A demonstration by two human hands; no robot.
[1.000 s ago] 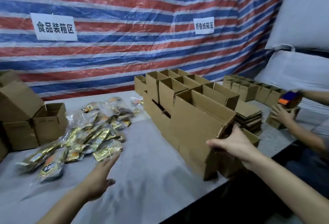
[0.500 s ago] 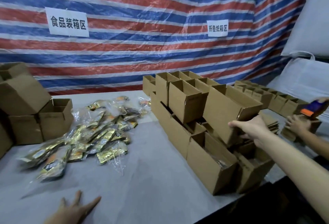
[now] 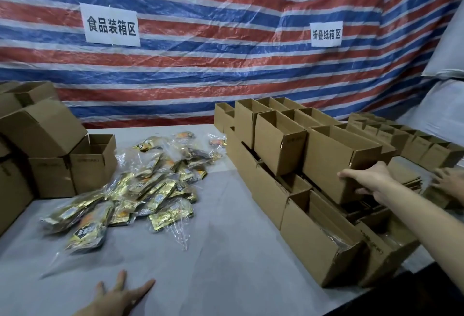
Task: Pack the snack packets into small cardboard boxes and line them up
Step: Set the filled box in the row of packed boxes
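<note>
Right hand (image 3: 364, 181) is clamped on the near end of an open-topped brown cardboard box (image 3: 334, 160), fingers curled round it. The box sits on the upper tier of the stack, just beside another open brown box (image 3: 276, 140), and its inside is hidden from here. Below, in the nearest low brown box (image 3: 316, 253) at the table's edge, a glint of clear wrapper shows. The gold and black snack packets (image 3: 140, 190) lie loose in a heap on the grey table cover (image 3: 221, 240), between the stack and an open brown box at the left (image 3: 93, 162). Left hand (image 3: 120, 295) lies flat, fingers spread, holding nothing. A second ago it was reaching for the heap and the gripped box was low at the near edge; now it's up on the stack.
</note>
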